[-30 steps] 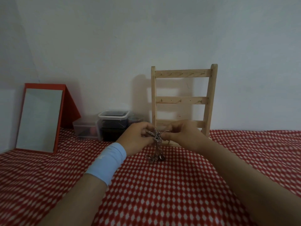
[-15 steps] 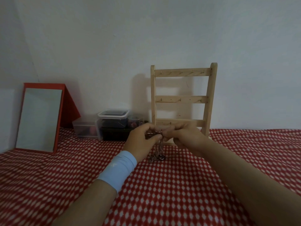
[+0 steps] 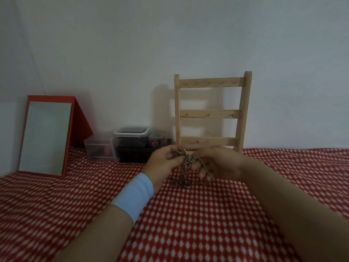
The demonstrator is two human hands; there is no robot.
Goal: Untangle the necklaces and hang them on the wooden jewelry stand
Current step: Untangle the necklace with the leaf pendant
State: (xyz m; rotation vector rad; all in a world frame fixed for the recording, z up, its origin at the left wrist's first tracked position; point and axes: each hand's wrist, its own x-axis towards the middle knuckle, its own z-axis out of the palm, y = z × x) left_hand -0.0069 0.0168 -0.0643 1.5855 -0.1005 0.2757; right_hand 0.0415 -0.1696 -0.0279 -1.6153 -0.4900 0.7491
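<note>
A tangled bunch of silver necklaces (image 3: 187, 163) hangs between my two hands, its lower end bunched on the red checked cloth. My left hand (image 3: 163, 163), with a light blue wristband, pinches the knot from the left. From the right, my right hand (image 3: 217, 163) pinches the same knot, and a thin chain strand runs across its fingers. Just behind my hands the wooden jewelry stand (image 3: 211, 114) leans against the wall; its three rails with small hooks carry nothing.
A red-framed mirror (image 3: 45, 135) stands at the far left. Clear plastic boxes (image 3: 130, 140) with small items sit against the wall left of the stand. The red and white cloth (image 3: 188, 224) covers the whole surface in front.
My hands have stayed in front of the stand while working the knot. The right hand's fingers have spread a little and a chain strand now lies across them.
</note>
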